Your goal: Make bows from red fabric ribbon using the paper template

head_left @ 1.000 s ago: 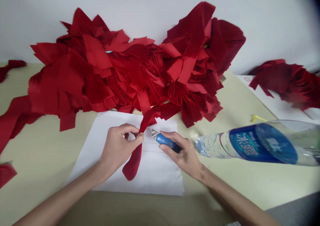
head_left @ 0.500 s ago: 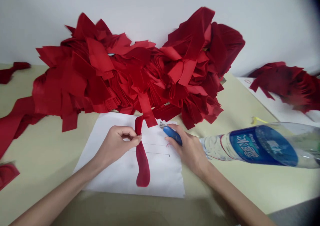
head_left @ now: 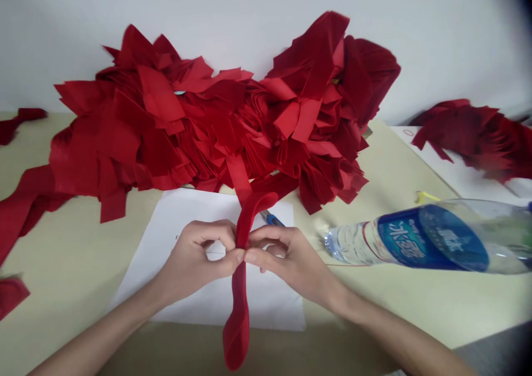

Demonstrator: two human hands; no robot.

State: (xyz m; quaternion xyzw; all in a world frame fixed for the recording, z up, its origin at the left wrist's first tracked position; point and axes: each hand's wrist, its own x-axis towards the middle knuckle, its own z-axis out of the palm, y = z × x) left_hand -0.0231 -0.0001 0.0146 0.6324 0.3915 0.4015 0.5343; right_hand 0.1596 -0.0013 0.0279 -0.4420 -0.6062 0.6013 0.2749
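A red fabric strip (head_left: 239, 293) is pinched at its middle between both hands, its two ends curling away above and below the fingers. My left hand (head_left: 203, 251) grips it from the left with thumb and forefinger. From the right, my right hand (head_left: 286, 257) pinches the same spot, fingertips meeting those of the left. Beneath them lies a white paper sheet (head_left: 145, 287) with thin drawn lines, mostly covered by the hands. A blue utility knife (head_left: 272, 218) rests just beyond my right hand, partly hidden by it.
A large heap of red fabric strips (head_left: 199, 121) spans the back against the wall. A plastic water bottle (head_left: 432, 237) lies on its side at right. Another pile of dark red strips (head_left: 482, 137) sits at far right, and a loose red piece (head_left: 12, 295) at the left edge.
My right hand has let go of the utility knife and moved left onto the strip. The strip is lifted nearer, its lower end hanging lower in view.
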